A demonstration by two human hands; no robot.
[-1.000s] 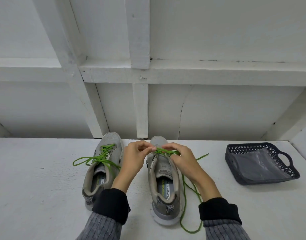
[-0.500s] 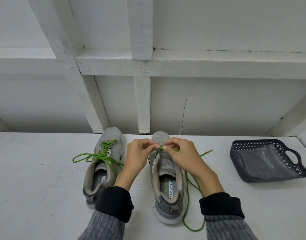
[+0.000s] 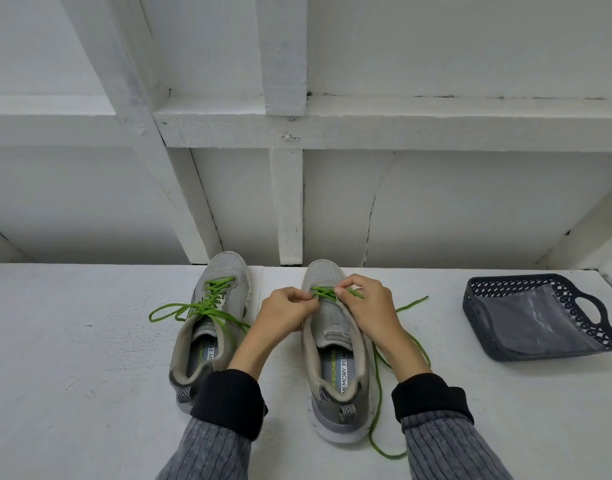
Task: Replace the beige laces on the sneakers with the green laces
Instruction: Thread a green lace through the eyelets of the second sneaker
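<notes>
Currently mid-lacing on the right sneaker (image 3: 335, 351). It sits on the white shelf surface (image 3: 72, 358), toe pointing away at the wall, heel near. Left sneaker (image 3: 207, 327) is just beside it and already carries a green lace (image 3: 197, 308) through all visible eyelets, ends loose and untied, trailing left.

Right sneaker: only the far eyelet rows, by the toe, have the second green lace (image 3: 323, 293) crossed through them. The tongue and nearer eyelets are bare.

Left hand (image 3: 285, 313): thumb and forefinger pinched together at the left eyelet edge, apparently on the lace or the eyelet flap; too small to say which. Right hand (image 3: 366, 311): fingertips closed on the lace at the right eyelet edge. Slack from that lace runs down the right side of the shoe and loops near the heel; another end pokes out to the right.

No beige laces are in view. A dark perforated basket (image 3: 540, 317) sits well apart at right, holding something clear, probably a plastic bag.

Next move, as I read it: feed a lace end through the next nearer eyelet, pull the slack through, then cross over. Needs a clean grip on the tip and even tension on both sides.
</notes>
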